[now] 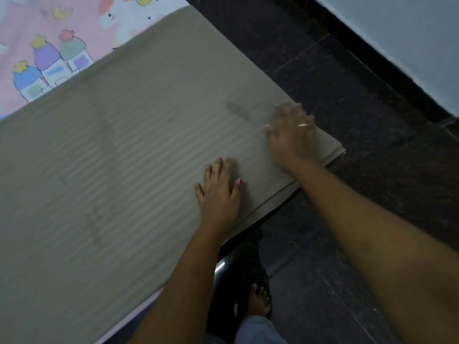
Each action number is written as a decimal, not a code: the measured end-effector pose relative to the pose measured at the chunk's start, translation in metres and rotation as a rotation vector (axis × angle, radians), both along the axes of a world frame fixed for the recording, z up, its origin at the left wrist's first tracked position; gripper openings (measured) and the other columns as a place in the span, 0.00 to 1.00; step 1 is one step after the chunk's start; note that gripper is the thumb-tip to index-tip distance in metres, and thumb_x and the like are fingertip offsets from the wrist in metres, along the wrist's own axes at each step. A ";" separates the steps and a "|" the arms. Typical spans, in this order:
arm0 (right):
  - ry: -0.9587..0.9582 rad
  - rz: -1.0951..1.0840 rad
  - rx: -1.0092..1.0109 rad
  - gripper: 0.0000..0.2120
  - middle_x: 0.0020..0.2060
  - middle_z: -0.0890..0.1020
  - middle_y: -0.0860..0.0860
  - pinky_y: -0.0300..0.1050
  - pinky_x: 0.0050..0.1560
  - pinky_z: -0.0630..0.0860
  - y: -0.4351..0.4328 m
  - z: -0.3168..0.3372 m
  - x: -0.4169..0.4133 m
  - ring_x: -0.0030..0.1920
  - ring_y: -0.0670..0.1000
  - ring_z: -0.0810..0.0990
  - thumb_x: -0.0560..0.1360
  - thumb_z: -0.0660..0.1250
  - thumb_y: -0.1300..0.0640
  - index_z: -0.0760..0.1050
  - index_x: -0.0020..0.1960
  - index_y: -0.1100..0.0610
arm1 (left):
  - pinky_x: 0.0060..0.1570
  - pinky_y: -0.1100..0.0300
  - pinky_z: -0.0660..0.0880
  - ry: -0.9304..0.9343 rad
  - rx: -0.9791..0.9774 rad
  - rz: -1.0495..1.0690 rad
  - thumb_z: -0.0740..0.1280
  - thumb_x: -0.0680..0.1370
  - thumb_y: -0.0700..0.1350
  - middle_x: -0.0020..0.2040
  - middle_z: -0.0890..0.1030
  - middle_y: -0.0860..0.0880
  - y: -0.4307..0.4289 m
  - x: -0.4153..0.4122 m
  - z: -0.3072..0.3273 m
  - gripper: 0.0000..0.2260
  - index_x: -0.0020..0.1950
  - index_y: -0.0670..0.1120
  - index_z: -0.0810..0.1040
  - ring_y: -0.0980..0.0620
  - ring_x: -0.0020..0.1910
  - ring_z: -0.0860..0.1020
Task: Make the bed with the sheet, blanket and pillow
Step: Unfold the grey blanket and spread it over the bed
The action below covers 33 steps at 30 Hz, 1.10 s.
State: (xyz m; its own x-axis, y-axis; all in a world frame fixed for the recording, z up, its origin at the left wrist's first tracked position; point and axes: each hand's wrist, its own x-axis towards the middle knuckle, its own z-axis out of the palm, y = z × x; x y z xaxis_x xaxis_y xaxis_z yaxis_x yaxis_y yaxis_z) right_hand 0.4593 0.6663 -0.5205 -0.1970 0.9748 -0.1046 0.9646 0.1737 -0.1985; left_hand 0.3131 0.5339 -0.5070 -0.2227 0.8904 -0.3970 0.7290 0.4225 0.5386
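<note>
On the bed, a folded grey-beige blanket with a fine ribbed weave is lying flat and is covering most of the pink sheet printed with pastel cartoon figures, which is showing only at the far left beyond the blanket's edge. At the blanket's near right corner the stacked edges of several folded layers are showing one above the other, slightly stepped.

The left hand is resting palm down on the blanket just inside its near edge, with the fingers straight and slightly spread; its grip is released and is holding nothing. The right hand is lying on the same blanket close to that layered corner, a little farther out than the left hand. It is blurred, yet its fingers are looking spread flat on the cloth, so its grip is also looking released. A thin pale ring is sitting on one finger.

Beyond the bed's edge a dark speckled tiled floor is running up to a pale wall. Beside the bed a bare foot is standing on that floor, with a blue-grey trouser leg just nearer the camera.
</note>
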 end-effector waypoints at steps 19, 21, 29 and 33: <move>0.097 -0.053 -0.047 0.27 0.77 0.58 0.53 0.60 0.73 0.49 0.106 -0.007 -0.065 0.76 0.58 0.54 0.81 0.48 0.41 0.55 0.77 0.51 | 0.72 0.41 0.42 0.092 -0.032 -0.067 0.51 0.82 0.54 0.79 0.46 0.53 0.132 -0.056 -0.017 0.25 0.78 0.56 0.46 0.51 0.77 0.43; -0.045 0.044 -0.042 0.30 0.77 0.55 0.50 0.66 0.71 0.46 0.095 -0.017 -0.094 0.77 0.58 0.52 0.79 0.48 0.37 0.51 0.78 0.46 | 0.71 0.41 0.42 0.124 -0.045 -0.064 0.51 0.82 0.55 0.79 0.45 0.53 0.158 -0.078 -0.021 0.25 0.78 0.56 0.46 0.50 0.77 0.42; -0.041 -0.179 -0.063 0.33 0.76 0.58 0.49 0.62 0.67 0.60 0.148 -0.032 -0.108 0.70 0.63 0.64 0.76 0.47 0.31 0.47 0.77 0.42 | 0.66 0.32 0.36 0.154 -0.152 -0.079 0.51 0.75 0.69 0.76 0.33 0.52 0.258 -0.143 -0.037 0.36 0.75 0.60 0.35 0.50 0.75 0.34; 0.253 -0.585 -0.541 0.34 0.71 0.67 0.62 0.54 0.70 0.61 0.211 -0.033 -0.087 0.70 0.62 0.66 0.80 0.44 0.37 0.62 0.74 0.60 | 0.64 0.29 0.37 0.141 -0.173 -0.047 0.54 0.70 0.74 0.75 0.30 0.54 0.285 -0.155 -0.037 0.42 0.74 0.61 0.32 0.48 0.74 0.31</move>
State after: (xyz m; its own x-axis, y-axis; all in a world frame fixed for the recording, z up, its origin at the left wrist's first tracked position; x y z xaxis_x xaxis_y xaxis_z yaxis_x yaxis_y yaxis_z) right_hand 0.3721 0.8770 -0.5535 0.2445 0.7550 -0.6084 0.7845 -0.5228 -0.3335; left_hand 0.1585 0.8185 -0.5444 -0.2464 0.8225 -0.5127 0.8131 0.4633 0.3524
